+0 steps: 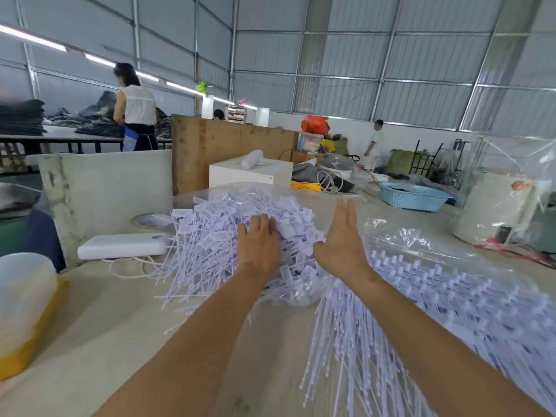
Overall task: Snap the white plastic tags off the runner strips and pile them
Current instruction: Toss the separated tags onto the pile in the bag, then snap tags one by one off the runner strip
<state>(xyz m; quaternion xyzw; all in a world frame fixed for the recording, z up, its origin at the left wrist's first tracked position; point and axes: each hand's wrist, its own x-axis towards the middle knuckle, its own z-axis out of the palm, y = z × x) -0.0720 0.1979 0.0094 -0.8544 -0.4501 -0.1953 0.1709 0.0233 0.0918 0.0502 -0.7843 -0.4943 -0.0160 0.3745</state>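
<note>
A big heap of loose white plastic tags (216, 230) lies on the beige table (99, 332) straight ahead. My left hand (258, 248) rests flat on the heap's near right side, fingers slightly bent over the tags. My right hand (341, 236) hovers edge-up beside the heap, fingers straight and together, holding nothing. To the right, a fan of white runner strips with tags attached (421, 302) spreads toward me, partly under a clear plastic bag (400, 239).
A white foam block (120, 245), a tape roll (147, 221) and a cord (129, 266) lie left of the heap. A white and yellow container (21, 311) sits at the near left. A blue basket (412, 198) and bagged white appliance (493, 206) stand far right. People work behind.
</note>
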